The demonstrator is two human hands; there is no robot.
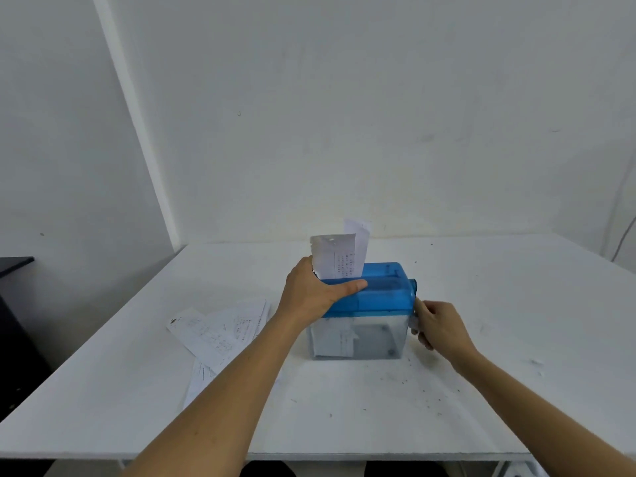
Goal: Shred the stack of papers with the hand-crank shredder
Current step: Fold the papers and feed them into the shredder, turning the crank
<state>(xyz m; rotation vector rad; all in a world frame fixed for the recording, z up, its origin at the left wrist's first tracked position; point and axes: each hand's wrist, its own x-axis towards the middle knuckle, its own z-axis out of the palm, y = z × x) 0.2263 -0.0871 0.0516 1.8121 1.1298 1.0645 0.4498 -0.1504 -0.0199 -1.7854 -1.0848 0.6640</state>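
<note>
Shredder (371, 294): blue lid on a clear bin, standing about mid-table (516, 339), long axis parallel to the table's far edge. Shreds are visible through the bin wall.

Sheets (335, 258) stand upright in the top slot, much of their length above the lid. Judged: the feed is under way, not finished.

Remaining stack (220, 328) lies fanned flat toward the left edge, just beside the left forearm and apart from the shredder.

Left hand (313, 290): grips the lid's left end, thumb laid along the near lip of the slot. The fingers are hidden behind the sheets.

Right hand (438, 325): fingers curled round the crank handle (414, 323) at the shredder's right end. The handle sits below its blue hub.

Key relation: the crank shaft runs along the shredder's long axis and exits on the right, so the right hand is the nearer one. The turning circle faces the right edge. Judged: the left hand must brace the lid against tipping.
</note>
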